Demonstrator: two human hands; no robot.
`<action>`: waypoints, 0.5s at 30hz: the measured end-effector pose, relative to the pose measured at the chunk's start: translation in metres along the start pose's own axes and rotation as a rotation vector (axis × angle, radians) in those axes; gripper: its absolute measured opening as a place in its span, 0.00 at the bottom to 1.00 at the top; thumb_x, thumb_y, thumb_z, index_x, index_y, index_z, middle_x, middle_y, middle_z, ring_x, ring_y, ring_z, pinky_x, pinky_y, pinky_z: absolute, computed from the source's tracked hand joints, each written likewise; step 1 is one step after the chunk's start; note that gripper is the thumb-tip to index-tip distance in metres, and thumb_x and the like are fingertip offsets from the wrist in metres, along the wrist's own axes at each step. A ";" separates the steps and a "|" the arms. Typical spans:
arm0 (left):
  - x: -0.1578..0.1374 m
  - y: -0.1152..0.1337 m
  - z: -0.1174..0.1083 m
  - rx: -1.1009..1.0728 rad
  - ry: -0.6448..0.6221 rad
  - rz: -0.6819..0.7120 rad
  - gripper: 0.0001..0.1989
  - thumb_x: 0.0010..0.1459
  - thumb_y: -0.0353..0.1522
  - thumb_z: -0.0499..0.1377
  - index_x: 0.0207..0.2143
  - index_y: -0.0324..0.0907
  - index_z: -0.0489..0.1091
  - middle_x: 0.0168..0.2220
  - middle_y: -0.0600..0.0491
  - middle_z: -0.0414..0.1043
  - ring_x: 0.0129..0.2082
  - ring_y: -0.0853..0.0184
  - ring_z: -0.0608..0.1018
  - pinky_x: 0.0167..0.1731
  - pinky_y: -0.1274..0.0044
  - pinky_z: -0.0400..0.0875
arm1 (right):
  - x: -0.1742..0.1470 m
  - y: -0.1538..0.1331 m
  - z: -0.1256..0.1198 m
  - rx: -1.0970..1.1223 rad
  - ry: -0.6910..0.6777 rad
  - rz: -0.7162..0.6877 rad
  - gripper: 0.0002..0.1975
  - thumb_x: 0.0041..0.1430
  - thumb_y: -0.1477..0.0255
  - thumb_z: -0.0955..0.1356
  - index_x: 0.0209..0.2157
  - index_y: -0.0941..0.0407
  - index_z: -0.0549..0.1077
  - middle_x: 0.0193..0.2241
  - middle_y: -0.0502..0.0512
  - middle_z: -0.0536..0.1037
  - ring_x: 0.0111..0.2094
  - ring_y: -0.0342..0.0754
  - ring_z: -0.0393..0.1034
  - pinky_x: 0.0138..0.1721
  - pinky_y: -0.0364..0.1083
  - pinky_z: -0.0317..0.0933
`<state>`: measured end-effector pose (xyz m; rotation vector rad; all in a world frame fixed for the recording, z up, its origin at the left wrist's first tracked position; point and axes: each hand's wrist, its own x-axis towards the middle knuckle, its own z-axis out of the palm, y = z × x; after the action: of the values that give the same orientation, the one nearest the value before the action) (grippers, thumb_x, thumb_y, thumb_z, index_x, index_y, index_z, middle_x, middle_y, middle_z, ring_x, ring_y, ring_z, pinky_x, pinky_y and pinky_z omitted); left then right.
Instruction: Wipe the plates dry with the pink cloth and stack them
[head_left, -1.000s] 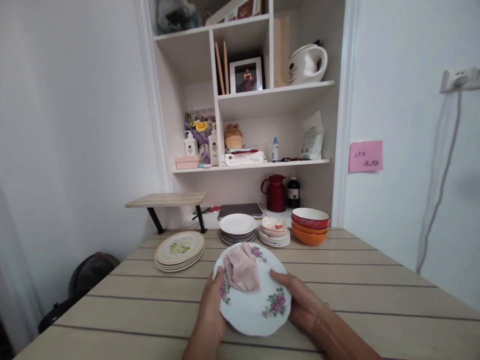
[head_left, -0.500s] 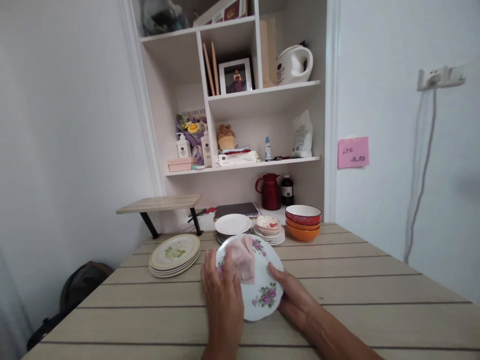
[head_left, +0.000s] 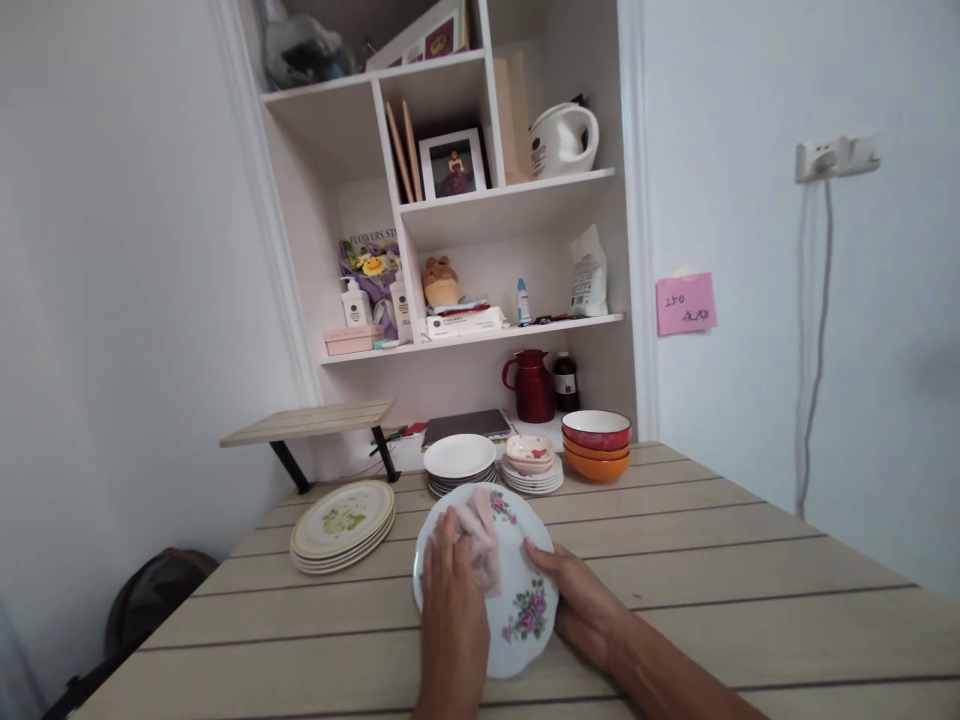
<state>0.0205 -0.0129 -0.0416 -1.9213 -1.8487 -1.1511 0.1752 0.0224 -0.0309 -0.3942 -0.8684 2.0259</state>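
Note:
A white plate (head_left: 517, 545) with a wavy rim and purple-pink flowers is held tilted above the near part of the table. My right hand (head_left: 589, 605) grips its right edge, thumb on the face and the other fingers behind. On the plate's upper left lies a crumpled pink cloth (head_left: 484, 540). My left hand (head_left: 454, 600) presses this cloth to the plate with its fingers close together; the thumb side is partly hidden by the cloth.
Left of the plate is a stack of yellow-rimmed plates (head_left: 345, 522). Behind it stand white plates (head_left: 459, 455), small dishes on saucers (head_left: 531, 455) and stacked red and orange bowls (head_left: 598, 445). A small raised wooden shelf (head_left: 307, 422) stands back left, a red jug (head_left: 534, 385) at the back.
My left hand has moved in over the plate's left side, and the cloth is more bunched under its fingers. The plate sits slightly lower and further left in view; my right hand keeps its grip.

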 end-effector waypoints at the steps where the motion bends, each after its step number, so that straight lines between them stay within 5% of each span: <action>1: 0.000 -0.001 0.000 -0.077 -0.039 -0.033 0.26 0.54 0.19 0.44 0.54 0.38 0.66 0.65 0.42 0.55 0.65 0.60 0.57 0.62 0.61 0.54 | 0.000 -0.001 0.000 -0.006 -0.006 0.002 0.20 0.54 0.67 0.71 0.46 0.65 0.74 0.40 0.68 0.81 0.41 0.59 0.77 0.52 0.57 0.63; 5: 0.001 -0.001 -0.004 -0.332 -0.044 -0.129 0.34 0.51 0.18 0.45 0.63 0.38 0.54 0.64 0.43 0.56 0.64 0.63 0.60 0.62 0.68 0.55 | -0.001 -0.002 0.004 -0.017 0.007 -0.001 0.21 0.54 0.67 0.71 0.47 0.64 0.74 0.42 0.68 0.80 0.42 0.59 0.77 0.51 0.56 0.64; 8: 0.000 0.006 -0.007 -0.402 -0.023 -0.196 0.32 0.58 0.26 0.48 0.65 0.43 0.49 0.66 0.45 0.51 0.66 0.64 0.56 0.62 0.69 0.53 | -0.001 -0.002 0.006 -0.010 0.038 0.004 0.23 0.55 0.64 0.70 0.49 0.65 0.73 0.42 0.68 0.80 0.42 0.58 0.77 0.51 0.56 0.64; 12: -0.002 0.011 0.004 -0.310 -0.055 -0.188 0.25 0.63 0.37 0.47 0.61 0.44 0.58 0.68 0.46 0.47 0.67 0.59 0.51 0.62 0.63 0.50 | 0.000 -0.002 0.006 0.008 0.063 0.023 0.25 0.58 0.62 0.68 0.51 0.65 0.71 0.43 0.68 0.80 0.43 0.56 0.76 0.52 0.55 0.63; 15: -0.003 0.010 0.014 -0.174 -0.027 -0.122 0.28 0.62 0.35 0.47 0.64 0.41 0.53 0.68 0.44 0.46 0.68 0.58 0.49 0.63 0.62 0.47 | 0.000 -0.002 0.006 0.006 0.055 0.020 0.27 0.59 0.60 0.67 0.54 0.64 0.69 0.45 0.67 0.79 0.46 0.56 0.75 0.53 0.55 0.63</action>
<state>0.0352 -0.0074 -0.0497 -1.9449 -1.9632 -1.3720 0.1736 0.0206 -0.0252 -0.4544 -0.8280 2.0257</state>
